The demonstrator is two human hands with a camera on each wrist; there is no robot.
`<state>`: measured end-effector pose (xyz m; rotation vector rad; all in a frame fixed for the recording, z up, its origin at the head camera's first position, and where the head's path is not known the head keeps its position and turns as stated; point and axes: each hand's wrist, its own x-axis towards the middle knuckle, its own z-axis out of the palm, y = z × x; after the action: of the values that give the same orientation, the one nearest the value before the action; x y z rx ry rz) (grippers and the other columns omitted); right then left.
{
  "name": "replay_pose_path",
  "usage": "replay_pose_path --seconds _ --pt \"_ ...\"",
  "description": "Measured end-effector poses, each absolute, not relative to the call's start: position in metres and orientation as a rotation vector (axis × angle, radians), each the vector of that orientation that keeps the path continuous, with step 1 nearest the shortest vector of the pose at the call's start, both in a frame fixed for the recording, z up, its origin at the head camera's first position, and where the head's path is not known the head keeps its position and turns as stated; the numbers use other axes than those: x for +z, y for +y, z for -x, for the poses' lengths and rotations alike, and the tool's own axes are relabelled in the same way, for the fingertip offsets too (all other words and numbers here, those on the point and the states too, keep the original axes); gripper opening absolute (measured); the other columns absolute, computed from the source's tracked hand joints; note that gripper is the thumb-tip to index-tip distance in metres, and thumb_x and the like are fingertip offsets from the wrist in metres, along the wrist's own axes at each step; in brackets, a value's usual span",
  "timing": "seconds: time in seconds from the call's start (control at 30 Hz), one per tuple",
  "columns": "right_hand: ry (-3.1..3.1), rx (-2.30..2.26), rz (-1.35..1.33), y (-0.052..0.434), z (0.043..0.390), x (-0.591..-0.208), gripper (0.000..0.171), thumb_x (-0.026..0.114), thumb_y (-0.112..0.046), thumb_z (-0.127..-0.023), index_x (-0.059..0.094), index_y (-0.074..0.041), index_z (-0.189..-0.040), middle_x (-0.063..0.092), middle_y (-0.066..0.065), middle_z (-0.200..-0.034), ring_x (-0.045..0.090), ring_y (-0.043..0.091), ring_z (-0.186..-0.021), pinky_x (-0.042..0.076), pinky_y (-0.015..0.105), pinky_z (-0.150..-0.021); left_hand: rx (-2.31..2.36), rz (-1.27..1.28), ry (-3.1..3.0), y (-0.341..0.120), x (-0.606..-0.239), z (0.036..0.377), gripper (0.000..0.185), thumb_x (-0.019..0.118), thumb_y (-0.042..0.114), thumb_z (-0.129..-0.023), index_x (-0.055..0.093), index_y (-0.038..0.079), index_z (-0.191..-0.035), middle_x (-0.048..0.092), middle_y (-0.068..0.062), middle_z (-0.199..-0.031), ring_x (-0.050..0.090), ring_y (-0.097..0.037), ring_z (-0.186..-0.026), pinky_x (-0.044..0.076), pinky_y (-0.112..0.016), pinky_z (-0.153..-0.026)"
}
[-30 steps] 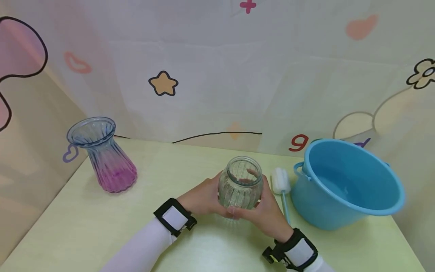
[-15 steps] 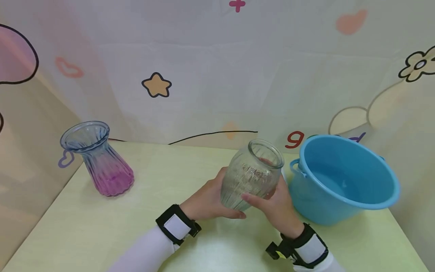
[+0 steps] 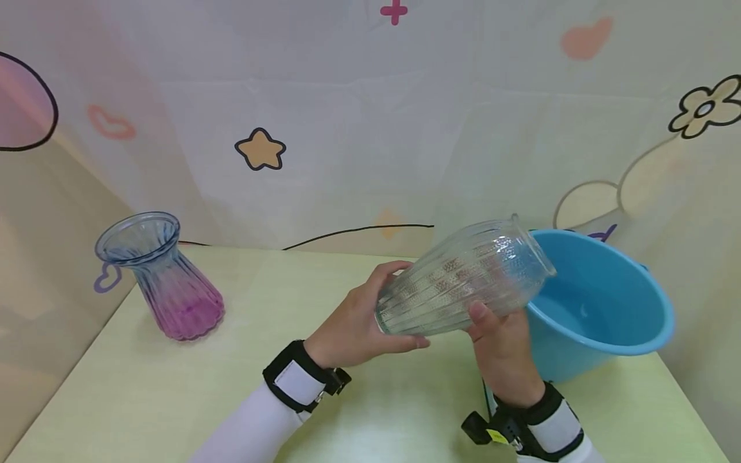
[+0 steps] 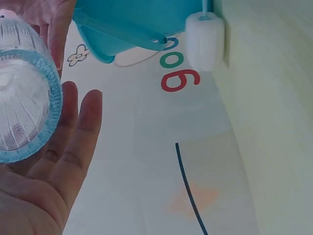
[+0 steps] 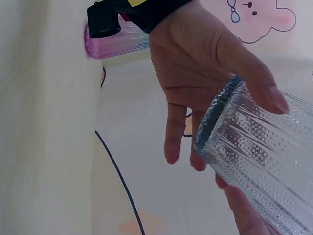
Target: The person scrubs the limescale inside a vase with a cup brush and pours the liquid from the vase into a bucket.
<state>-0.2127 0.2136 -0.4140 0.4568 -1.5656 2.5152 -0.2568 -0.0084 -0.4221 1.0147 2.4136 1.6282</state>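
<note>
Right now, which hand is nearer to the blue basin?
The right hand: it grips the clear glass vase right beside the blue basin. The left hand holds the vase's base, farther from the basin.

Between my hands sits the clear vase (image 3: 463,276), tipped on its side: my left hand (image 3: 353,321) cups its base, my right hand (image 3: 503,347) is under its body. Its mouth reaches out past my right fingers (image 3: 479,313), over the rim of the basin (image 3: 608,347) to their right. The brush (image 4: 205,39) stands against the basin. Well apart to the left of my left fingers, the fluted vase (image 3: 168,283) stands upright on the table (image 3: 145,399), near the backdrop (image 3: 370,128) behind everything
</note>
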Motion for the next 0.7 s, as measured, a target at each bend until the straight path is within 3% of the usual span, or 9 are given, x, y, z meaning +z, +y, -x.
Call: replay_pose_path --seconds 0.17,0.4,0.7 --pt "-1.437 2.62 -0.42 0.215 0.213 -0.409 0.062 0.076 -0.034 -0.095 0.043 -0.02 -0.145 0.062 0.001 -0.139 0.067 0.019 -0.123 0.059 0.038 -0.097 1.754 -1.03 2.414 -0.005 -0.415 0.258 0.094 0.094 0.023 -0.077 0.036 0.032 -0.151 0.061 0.003 -0.137 0.065 -0.015 -0.109 0.057 -0.036 -0.09" --pt "-1.503 2.585 -0.381 0.216 0.213 -0.407 0.077 0.07 -0.047 -0.095 0.03 -0.027 -0.157 0.054 0.002 -0.149 0.066 0.021 -0.126 0.059 0.038 -0.095 1.911 -1.071 2.39 0.001 -0.407 0.257 0.09 0.092 0.014 -0.077 0.04 0.023 -0.151 0.057 -0.001 -0.145 0.065 -0.019 -0.114 0.063 -0.031 -0.081" --pt "-1.536 2.601 -0.403 0.216 0.21 -0.408 0.083 0.06 -0.06 -0.096 0.018 -0.031 -0.161 0.052 0.004 -0.155 0.065 0.026 -0.13 0.059 0.046 -0.093 2.071 -1.176 2.431 0.013 -0.397 0.254 0.089 0.092 0.008 -0.075 0.042 0.015 -0.149 0.062 -0.011 -0.134 0.07 -0.021 -0.102 0.064 -0.032 -0.076"
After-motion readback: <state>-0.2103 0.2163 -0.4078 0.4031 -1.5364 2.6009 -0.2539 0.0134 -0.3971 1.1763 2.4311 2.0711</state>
